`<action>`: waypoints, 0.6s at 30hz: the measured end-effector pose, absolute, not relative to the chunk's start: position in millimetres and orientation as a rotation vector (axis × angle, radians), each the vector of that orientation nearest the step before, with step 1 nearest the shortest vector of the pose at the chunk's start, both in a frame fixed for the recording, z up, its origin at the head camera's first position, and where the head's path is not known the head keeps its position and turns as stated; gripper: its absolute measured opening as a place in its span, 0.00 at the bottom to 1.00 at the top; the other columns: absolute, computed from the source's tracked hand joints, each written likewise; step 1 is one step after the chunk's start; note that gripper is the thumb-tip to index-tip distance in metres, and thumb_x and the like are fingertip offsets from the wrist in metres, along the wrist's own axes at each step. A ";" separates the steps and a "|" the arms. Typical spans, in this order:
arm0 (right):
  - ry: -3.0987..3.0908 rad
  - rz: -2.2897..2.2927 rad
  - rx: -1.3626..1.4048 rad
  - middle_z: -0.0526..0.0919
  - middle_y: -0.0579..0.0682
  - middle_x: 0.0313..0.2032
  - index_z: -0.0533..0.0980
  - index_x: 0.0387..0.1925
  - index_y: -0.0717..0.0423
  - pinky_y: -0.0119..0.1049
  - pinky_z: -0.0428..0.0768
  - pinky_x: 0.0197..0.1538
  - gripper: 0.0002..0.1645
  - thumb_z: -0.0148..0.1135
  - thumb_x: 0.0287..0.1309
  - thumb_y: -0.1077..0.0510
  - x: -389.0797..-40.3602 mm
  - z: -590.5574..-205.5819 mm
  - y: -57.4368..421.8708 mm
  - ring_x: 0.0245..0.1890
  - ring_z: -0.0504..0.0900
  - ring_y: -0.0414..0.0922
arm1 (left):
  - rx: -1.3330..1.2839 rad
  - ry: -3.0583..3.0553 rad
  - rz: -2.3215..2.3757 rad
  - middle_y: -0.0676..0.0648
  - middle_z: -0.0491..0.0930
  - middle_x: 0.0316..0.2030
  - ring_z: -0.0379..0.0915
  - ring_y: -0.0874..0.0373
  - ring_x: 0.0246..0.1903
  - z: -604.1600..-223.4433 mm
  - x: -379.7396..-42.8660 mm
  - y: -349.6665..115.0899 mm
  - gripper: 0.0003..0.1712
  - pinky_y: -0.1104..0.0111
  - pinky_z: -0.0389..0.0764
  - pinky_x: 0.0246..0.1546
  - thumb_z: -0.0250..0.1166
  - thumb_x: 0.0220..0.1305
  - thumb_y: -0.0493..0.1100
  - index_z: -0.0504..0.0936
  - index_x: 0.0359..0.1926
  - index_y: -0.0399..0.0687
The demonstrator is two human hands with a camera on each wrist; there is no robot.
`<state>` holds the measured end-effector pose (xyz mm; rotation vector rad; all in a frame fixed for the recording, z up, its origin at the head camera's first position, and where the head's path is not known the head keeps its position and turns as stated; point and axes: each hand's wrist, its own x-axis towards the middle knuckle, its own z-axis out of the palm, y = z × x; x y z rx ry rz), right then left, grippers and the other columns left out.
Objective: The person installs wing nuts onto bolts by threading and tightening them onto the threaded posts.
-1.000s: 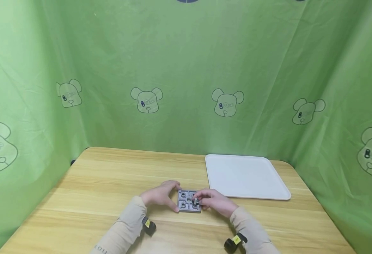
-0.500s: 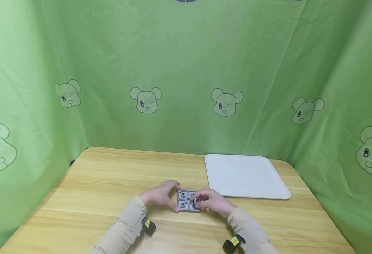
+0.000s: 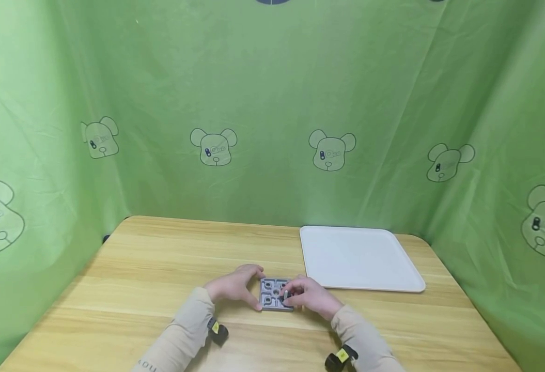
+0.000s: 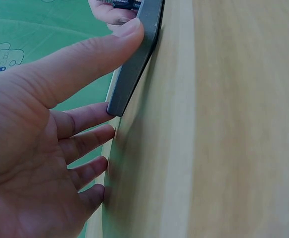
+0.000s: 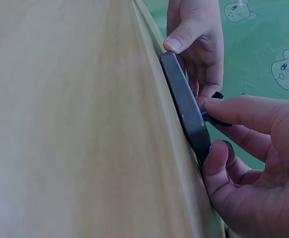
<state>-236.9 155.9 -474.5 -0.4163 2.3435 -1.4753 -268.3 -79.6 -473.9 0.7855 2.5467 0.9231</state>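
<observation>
A square grey plate (image 3: 268, 293) with round recesses lies on the wooden table. My left hand (image 3: 236, 285) grips its left side, thumb at the near corner and index finger at the far one. In the left wrist view, the thumb presses the plate's dark edge (image 4: 134, 64). My right hand (image 3: 314, 297) pinches a small black part (image 3: 286, 295) with an upright tab, over the plate's near right recess. In the right wrist view, that black part (image 5: 217, 120) shows between thumb and index finger, while other fingers curl by the plate's edge. Its lower end is hidden.
A white tray (image 3: 360, 258) stands at the back right of the wooden table (image 3: 184, 243), behind my right hand. Green curtains (image 3: 272, 93) with printed bear heads enclose the table. A black wrist camera (image 3: 218, 333) is strapped to my left sleeve.
My right fingers have shifted slightly around the black part, and the right forearm has moved a little left. The left hand and the plate stay practically where they were.
</observation>
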 end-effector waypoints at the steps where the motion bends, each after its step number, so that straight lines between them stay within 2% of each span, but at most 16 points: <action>1: 2.341 -1.476 -0.418 0.71 0.56 0.37 0.79 0.36 0.60 0.30 0.72 0.28 0.14 0.66 0.42 0.60 -237.0 -474.3 155.9 0.34 0.67 0.44 | 0.783 2.545 0.926 0.48 0.59 0.64 0.50 0.49 0.65 -473.8 -268.2 -79.6 0.45 0.52 0.50 0.67 0.75 0.29 0.54 0.69 0.54 0.50; 7: 2.304 -1.476 -0.447 0.72 0.56 0.37 0.77 0.36 0.62 0.30 0.74 0.29 0.16 0.66 0.40 0.62 -239.9 -475.9 159.4 0.33 0.70 0.43 | 0.775 2.542 0.928 0.48 0.58 0.65 0.49 0.50 0.66 -473.5 -268.1 -79.8 0.46 0.52 0.50 0.67 0.75 0.30 0.54 0.68 0.55 0.50; 11: 2.289 -1.473 -0.454 0.73 0.55 0.37 0.76 0.37 0.62 0.31 0.74 0.34 0.17 0.61 0.38 0.67 -241.1 -476.3 162.3 0.34 0.71 0.44 | 0.771 2.542 0.931 0.48 0.58 0.65 0.48 0.49 0.66 -473.7 -268.3 -79.9 0.47 0.51 0.49 0.67 0.75 0.29 0.54 0.68 0.55 0.50; 18: 2.284 -1.468 -0.452 0.73 0.54 0.38 0.76 0.36 0.63 0.30 0.75 0.34 0.12 0.56 0.45 0.66 -240.1 -475.0 161.9 0.35 0.71 0.43 | 0.774 2.536 0.939 0.48 0.57 0.65 0.48 0.49 0.66 -474.5 -268.6 -80.7 0.47 0.52 0.49 0.67 0.75 0.29 0.54 0.68 0.55 0.50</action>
